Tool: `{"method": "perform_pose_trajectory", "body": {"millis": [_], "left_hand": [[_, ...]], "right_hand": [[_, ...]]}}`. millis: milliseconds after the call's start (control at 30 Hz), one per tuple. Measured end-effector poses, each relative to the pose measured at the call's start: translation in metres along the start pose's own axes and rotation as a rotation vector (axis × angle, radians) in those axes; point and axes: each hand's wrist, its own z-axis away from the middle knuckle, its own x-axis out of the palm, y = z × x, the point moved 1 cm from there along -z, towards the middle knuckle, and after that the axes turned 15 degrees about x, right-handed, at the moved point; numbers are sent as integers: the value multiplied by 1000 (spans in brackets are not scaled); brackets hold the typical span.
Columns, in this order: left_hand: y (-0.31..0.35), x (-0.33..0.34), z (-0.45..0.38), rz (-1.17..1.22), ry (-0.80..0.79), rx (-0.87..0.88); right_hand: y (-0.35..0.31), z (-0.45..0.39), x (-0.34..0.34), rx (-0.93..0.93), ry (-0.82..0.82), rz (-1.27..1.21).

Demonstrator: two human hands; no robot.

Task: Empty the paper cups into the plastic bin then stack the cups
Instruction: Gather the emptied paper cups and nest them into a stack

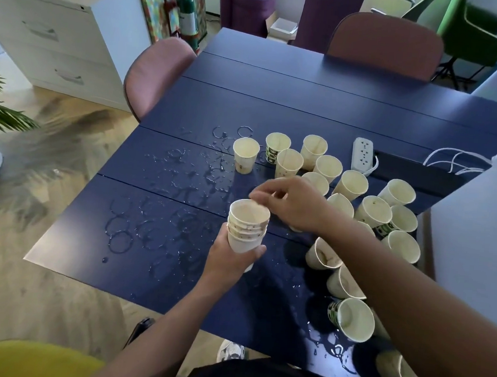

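Note:
My left hand [232, 260] grips a stack of several cream paper cups [247, 226] from below, holding it upright above the wet blue table [176, 271]. My right hand [287, 203] hovers just right of the stack's rim, fingers loosely curled, fingertips at the top cup's edge, and I cannot tell whether they touch it. Several loose cups [287, 161] stand or lean in a cluster to the right and behind. More cups [353, 319] lie tipped near the front right edge. A translucent plastic bin [473, 233] stands at the far right.
Water rings and puddles [188, 184] cover the table's left and front. A white power strip [362, 153] with cables lies behind the cups. Pink chairs [152, 75] stand at the table's left and far sides. A yellow seat [23, 361] is at the lower left.

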Motion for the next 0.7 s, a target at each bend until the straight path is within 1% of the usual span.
{"method": "perform_pose_trajectory", "body": {"millis": [100, 267, 400, 533, 700], "left_hand": [[3, -3, -10, -8, -16, -11], [4, -8, -23, 15, -31, -29], [1, -11, -29, 10, -31, -49], [-2, -12, -30, -2, -34, -67], [-4, -16, -28, -42, -36, -82]], "right_hand": [[6, -36, 0, 114, 153, 84], [17, -94, 8, 138, 232, 247], [24, -135, 21, 117, 235, 430], [28, -166, 33, 43, 170, 563], [35, -185, 43, 118, 146, 595]]}}
